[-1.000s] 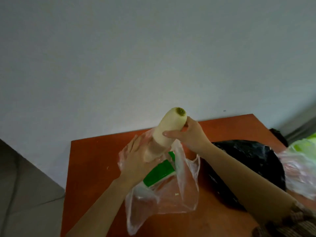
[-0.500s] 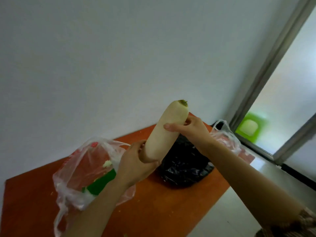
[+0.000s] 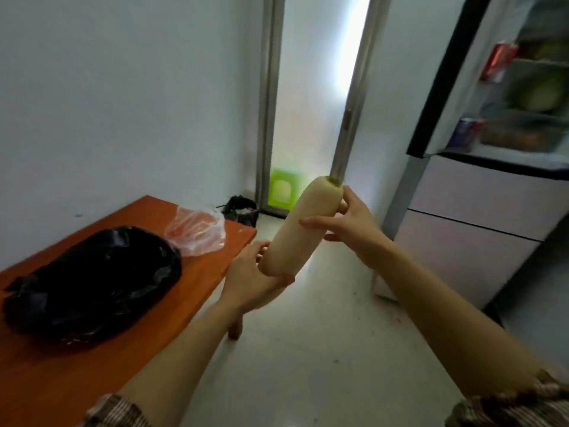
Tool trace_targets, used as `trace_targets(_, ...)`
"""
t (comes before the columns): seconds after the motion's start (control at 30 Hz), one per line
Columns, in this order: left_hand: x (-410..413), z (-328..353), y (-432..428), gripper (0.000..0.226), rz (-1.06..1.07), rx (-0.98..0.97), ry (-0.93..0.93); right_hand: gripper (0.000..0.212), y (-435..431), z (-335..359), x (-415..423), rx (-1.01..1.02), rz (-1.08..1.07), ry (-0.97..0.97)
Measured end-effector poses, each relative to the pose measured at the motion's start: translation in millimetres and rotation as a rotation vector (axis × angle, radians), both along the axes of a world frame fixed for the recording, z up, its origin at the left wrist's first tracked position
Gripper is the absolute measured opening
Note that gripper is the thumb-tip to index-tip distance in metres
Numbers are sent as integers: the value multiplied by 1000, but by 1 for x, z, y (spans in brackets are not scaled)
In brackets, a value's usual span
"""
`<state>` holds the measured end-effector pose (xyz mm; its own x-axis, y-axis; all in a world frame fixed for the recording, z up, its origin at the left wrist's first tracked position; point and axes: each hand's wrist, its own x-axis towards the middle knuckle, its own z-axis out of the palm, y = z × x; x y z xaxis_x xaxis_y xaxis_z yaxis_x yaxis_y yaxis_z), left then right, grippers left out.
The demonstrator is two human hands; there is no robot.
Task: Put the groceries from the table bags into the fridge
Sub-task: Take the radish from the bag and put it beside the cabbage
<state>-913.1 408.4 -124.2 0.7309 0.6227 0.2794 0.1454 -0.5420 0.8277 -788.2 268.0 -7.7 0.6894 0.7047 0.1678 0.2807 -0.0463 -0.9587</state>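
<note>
Head view: we hold one long pale-white daikon radish (image 3: 303, 226) in mid-air between table and fridge, tilted, green stub end uppermost. Left hand (image 3: 251, 282) cups the lower end, fingers curled round it. Right hand (image 3: 354, 224) grips near the top, thumb and fingers on opposite sides. Tall grey multi-door fridge (image 3: 477, 208) stands at right, upper compartment open, its shelves holding blurred items. On the orange-red wooden table (image 3: 61, 380) lie a crumpled black plastic bag (image 3: 92, 278) and, just beside it, a clear plastic bag with pinkish contents (image 3: 197, 231). Judgement: the radish is clear of the bags but not yet shelved; we think both bags look unemptied, so most of the task remains
</note>
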Motion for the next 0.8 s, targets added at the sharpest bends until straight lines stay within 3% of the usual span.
trace_targets(0.1, 78, 11, -53, 73, -87, 37, -37, 55, -73, 10, 58, 19, -110, 11)
trace_targets(0.23, 170, 27, -114, 72, -200, 79, -64, 69, -148, 21, 126, 42, -213, -17)
trace_targets(0.33, 239, 33, -148, 73, -287, 102, -98, 60, -190, 30, 174, 52, -283, -63)
trace_targets(0.57, 422, 32, -203, 73, -458, 162, -189, 46, -260, 40, 321, -7, -454, -176)
trace_targets(0.8, 618, 57, -241, 73, -559, 220, -203, 57, -304, 60, 492, 51, -623, -178)
